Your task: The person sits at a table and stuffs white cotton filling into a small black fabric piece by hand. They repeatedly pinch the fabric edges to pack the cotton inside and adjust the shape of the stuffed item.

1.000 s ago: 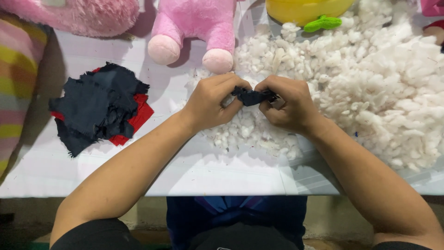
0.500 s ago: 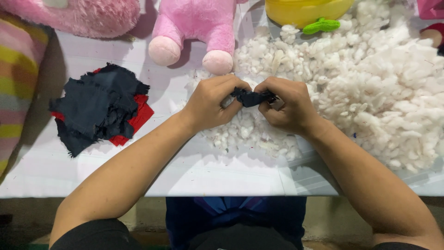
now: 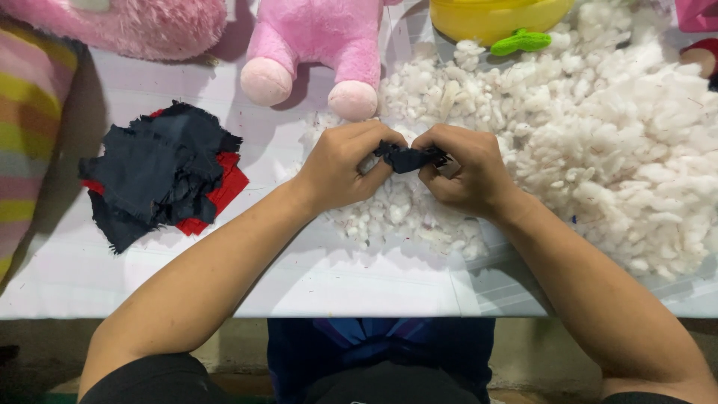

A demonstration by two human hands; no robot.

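So both hands are pinched onto one small dark navy fabric piece, held right between them just above the near edge of the stuffing. The left hand has its fingers curled in tight and clamped on the left end of it, and the right hand is doing the same on the right end, knuckles up, fingertips tucked under. The cloth itself looks crumpled and bunched, kind of a little folded wad with raggedy edges, very dark blue, almost black. Can't tell if anything's inside it, the fingers cover too much.

Under and behind the hands there's a huge pile of white fluffy stuffing spreading out over the right half of the table, in loose clumps. The table is a pale white-ish surface, its near edge running right across the view, with the person's dark clothes showing below it.

Off to the left, well apart from the hands, sits a stack of frayed fabric scraps, dark navy on top with red ones poking out underneath. Along the far edge there's a pink plush toy with its two round feet pointing at us, another fuzzy pink plush at the top left, a striped pastel cushion thing on the far left, and a yellow plush with a small green bit beside it.
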